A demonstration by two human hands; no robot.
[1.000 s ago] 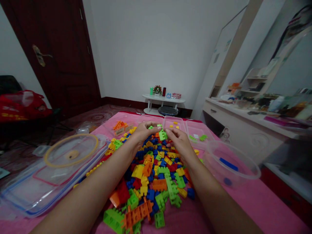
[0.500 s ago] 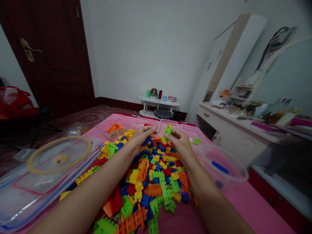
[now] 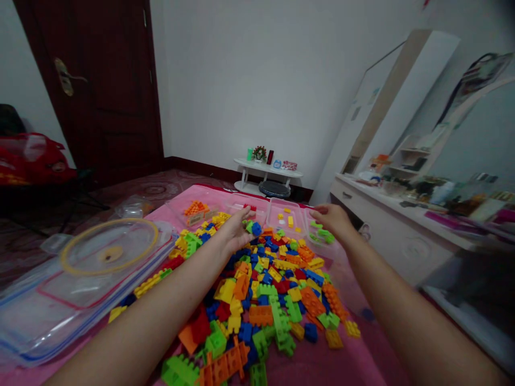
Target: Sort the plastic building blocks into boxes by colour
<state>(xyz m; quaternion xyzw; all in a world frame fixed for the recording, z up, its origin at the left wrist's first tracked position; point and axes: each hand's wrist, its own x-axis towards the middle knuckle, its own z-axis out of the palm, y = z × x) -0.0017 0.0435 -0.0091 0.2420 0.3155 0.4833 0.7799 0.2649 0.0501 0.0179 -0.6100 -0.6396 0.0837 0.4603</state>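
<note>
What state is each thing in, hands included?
Left hand: holding green and blue plastic bricks
Right hand: at clear plastic box of green bricks; grip unclear
Clear plastic box of yellow bricks: open
Multicoloured plastic brick pile: loose, spread out
Dark red wooden door: shut
Round, clear, yellow-rimmed plastic lid: lying flat

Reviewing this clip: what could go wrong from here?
The left hand holds green and blue toy bricks by the mixed brick pile; a slip could lose them among similar colours. The right hand is at the clear container with green pieces, beside the container with yellow pieces, so a dropped piece might mix colours. The right forearm passes close to the pile's edge and could nudge loose bricks.
</note>
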